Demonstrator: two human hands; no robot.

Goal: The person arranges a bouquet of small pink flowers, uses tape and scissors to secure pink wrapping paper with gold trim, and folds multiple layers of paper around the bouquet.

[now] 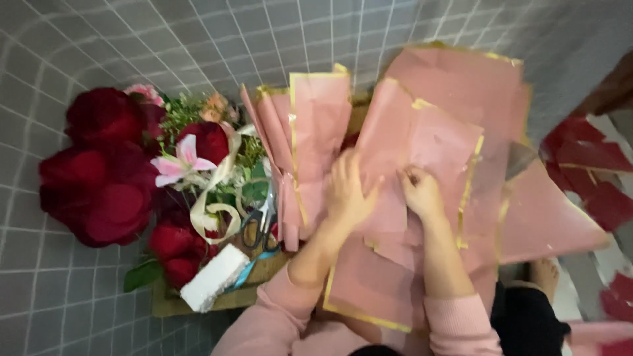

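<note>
- The left hand (347, 191) lies flat, fingers spread and loose, pressing down on the stack of pink wrapping paper sheets with gold edges (435, 138); it clamps nothing.
- The right hand (420, 191) rests on the same pink sheets just beside the left hand, its fingers curled together (whether they pinch a fold of paper I cannot tell).
- The pink sheets lie spread on the grey tiled floor (79, 39), overlapping one another, in front of the person's pink sleeves (277, 316).
- A bundle of folded pink paper (306, 132) stands at the far-left edge of the pink sheets, touching them.
- Dark-handled scissors (260, 224) lie just beside that bundle, on the side away from the pink sheets.
- A white foam block (214, 277) lies near the scissors, farther from the pink sheets.
- Dark red roses (105, 178), a pink lily (179, 161) and a cream ribbon (214, 198) sit well apart from the pink sheets, beyond the scissors.
- Dark red paper pieces (587, 158) lie on the opposite side of the pink sheets.
</note>
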